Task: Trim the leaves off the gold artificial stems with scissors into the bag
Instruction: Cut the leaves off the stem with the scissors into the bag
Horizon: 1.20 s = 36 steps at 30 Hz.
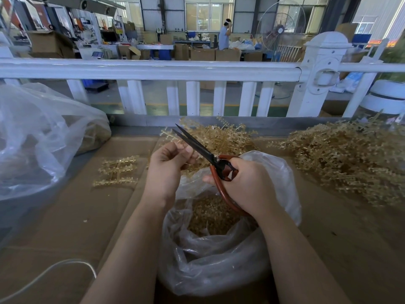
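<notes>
Left hand (169, 159) pinches a stem (173, 137) running toward 11 o'clock; right hand (245, 183) grips the scissors (197, 148), blades slightly parted beside it, above the bag (219, 260).

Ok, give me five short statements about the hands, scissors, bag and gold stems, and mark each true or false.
1. The right hand grips the scissors. True.
2. The scissors' handles are blue. False: they are red.
3. The left hand pinches a gold stem. True.
4. The clear bag below the hands is empty. False: it holds gold trimmings.
5. The large stem pile lies left of the bag. False: it lies to the right.
</notes>
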Each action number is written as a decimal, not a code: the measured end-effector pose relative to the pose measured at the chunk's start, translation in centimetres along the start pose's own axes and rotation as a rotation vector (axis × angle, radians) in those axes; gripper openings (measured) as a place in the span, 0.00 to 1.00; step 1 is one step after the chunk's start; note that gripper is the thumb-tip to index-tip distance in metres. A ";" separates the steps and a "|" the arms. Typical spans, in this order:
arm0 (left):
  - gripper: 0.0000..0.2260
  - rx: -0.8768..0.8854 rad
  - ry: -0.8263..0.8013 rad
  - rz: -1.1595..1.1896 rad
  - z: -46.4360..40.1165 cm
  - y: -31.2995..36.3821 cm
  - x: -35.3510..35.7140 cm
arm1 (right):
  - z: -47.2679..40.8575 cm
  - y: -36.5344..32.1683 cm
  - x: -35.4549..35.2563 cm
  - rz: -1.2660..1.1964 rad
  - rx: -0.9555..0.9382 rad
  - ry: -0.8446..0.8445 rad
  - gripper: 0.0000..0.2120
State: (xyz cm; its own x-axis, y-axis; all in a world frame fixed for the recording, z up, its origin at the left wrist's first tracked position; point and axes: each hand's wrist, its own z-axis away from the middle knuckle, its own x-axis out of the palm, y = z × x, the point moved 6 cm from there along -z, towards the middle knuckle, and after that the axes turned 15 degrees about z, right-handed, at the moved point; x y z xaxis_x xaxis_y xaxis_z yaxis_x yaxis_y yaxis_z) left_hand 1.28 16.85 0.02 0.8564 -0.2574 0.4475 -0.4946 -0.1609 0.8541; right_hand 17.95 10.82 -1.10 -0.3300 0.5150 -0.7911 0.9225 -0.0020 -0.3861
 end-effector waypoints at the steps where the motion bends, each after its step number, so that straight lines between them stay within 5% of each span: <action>1: 0.06 -0.024 0.009 0.017 0.0 -0.1 0.0 | 0.0 0.0 0.1 -0.026 0.014 -0.020 0.26; 9: 0.10 -0.135 -0.136 -0.083 0.5 -0.9 1.3 | -0.4 0.2 0.4 -0.392 0.142 -0.053 0.10; 15: 0.09 -0.167 -0.195 -0.052 0.8 -0.7 1.9 | -0.3 0.1 0.3 -0.525 0.185 -0.036 0.07; 20: 0.14 -0.174 -0.198 -0.052 0.7 -1.0 1.8 | -0.2 0.1 -0.1 -0.521 0.168 0.014 0.06; 36: 0.04 -0.178 0.016 0.089 0.3 -1.1 0.4 | -0.2 -0.2 -0.5 -0.373 0.095 0.092 0.10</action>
State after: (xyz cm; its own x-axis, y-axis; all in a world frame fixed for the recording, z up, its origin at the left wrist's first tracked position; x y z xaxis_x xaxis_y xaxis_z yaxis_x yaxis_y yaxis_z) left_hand 2.16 16.61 -0.81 0.8135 -0.2472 0.5265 -0.5358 0.0335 0.8437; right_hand 17.97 10.75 -0.57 -0.6154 0.5704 -0.5441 0.7186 0.1223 -0.6846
